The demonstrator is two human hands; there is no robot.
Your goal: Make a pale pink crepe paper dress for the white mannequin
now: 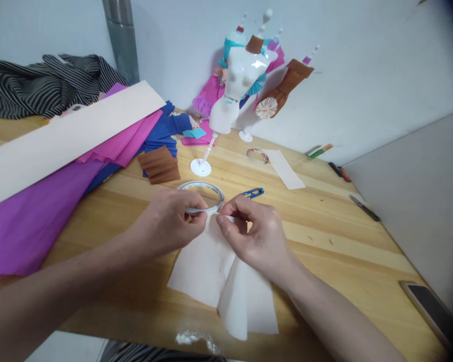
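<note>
Gathered at its top edge, a piece of white crepe paper hangs in folds that flare out toward the table's front edge. My left hand pinches the gathered top on the left side. My right hand pinches the same edge from the right, thumb and fingers closed. A roll of tape lies just behind my hands, partly covered by the left fingers. Beyond the right knuckles rest blue thread snips, their blades hidden by that hand.
Behind stands a white mini mannequin among others dressed in coloured paper. Stacked paper sheets lie left, near folded brown paper. A pale paper strip, a knife and a phone lie right.
</note>
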